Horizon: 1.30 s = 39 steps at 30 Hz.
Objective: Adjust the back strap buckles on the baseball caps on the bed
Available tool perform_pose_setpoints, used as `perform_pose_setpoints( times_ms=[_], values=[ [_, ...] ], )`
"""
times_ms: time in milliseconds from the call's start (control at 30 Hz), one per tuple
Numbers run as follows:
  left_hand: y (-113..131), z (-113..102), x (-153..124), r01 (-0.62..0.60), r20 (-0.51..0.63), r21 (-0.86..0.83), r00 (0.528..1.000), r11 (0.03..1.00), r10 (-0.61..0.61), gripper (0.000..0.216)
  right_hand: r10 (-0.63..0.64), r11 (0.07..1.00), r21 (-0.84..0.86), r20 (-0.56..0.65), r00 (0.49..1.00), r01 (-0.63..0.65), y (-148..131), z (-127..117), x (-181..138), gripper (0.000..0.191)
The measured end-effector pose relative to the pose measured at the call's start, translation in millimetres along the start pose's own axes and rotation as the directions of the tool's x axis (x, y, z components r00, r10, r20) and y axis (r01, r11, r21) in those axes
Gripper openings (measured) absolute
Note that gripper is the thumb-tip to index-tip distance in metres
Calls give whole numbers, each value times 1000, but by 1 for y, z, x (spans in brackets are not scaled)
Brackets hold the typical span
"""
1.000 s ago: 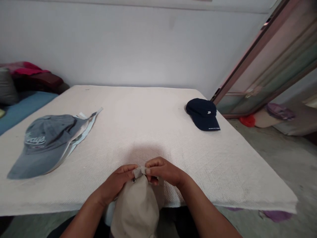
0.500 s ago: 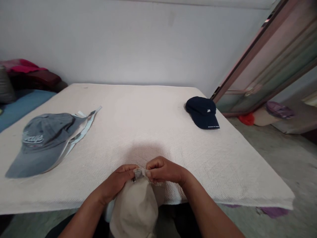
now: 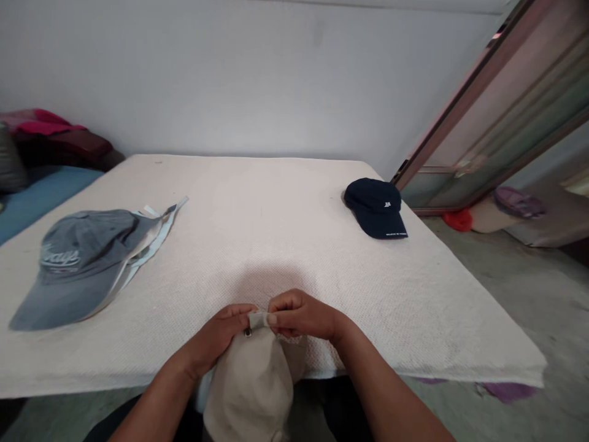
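A beige cap (image 3: 253, 387) hangs over the near edge of the white-covered table (image 3: 276, 221), its crown toward me. My left hand (image 3: 219, 337) grips the cap's back by its small metal buckle. My right hand (image 3: 297, 315) pinches the beige strap (image 3: 257, 319) between thumb and fingers, right beside the left hand. Both hands are closed on the cap's rear strap.
A grey-blue cap (image 3: 78, 261) lies on top of other pale caps at the table's left. A navy cap (image 3: 377, 209) sits at the far right. A leaning framed glass panel (image 3: 497, 116) stands right of the table. Bedding and cushions (image 3: 50, 141) lie at the far left.
My right hand has slid the strap a little leftward toward the buckle; the strap end now looks shorter. The view dipped slightly. The caps on the table have not moved.
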State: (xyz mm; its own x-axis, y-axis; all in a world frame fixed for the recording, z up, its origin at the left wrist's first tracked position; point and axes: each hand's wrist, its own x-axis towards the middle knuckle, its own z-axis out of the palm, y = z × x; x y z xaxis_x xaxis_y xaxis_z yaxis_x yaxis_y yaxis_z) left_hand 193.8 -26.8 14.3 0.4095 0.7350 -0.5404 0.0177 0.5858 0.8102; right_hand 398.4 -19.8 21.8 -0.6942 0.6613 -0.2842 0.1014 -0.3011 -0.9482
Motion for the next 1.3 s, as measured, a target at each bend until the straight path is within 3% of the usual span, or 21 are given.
perform_pose_setpoints(
  times_ms=[233, 633, 1000, 1300],
  values=[
    [2, 2, 0, -4, 67, 42, 998, 999, 1, 16, -15, 1000, -4, -95, 995, 15, 5, 1, 2, 16],
    [3, 3, 1, 16, 135, 42, 991, 999, -21, 17, 11, 996, 86, -44, 999, -7, 8, 1, 6, 16],
    [2, 3, -1, 56, 100, -27, 994, 998, -53, 15, -21, 998, 58, -2, 1000, 21, 6, 0, 2, 27],
    [4, 2, -1, 62, 57, -17, 997, 998, -61, 13, -48, 974, 219, -79, 996, 64, 15, -5, 3, 13]
  ],
)
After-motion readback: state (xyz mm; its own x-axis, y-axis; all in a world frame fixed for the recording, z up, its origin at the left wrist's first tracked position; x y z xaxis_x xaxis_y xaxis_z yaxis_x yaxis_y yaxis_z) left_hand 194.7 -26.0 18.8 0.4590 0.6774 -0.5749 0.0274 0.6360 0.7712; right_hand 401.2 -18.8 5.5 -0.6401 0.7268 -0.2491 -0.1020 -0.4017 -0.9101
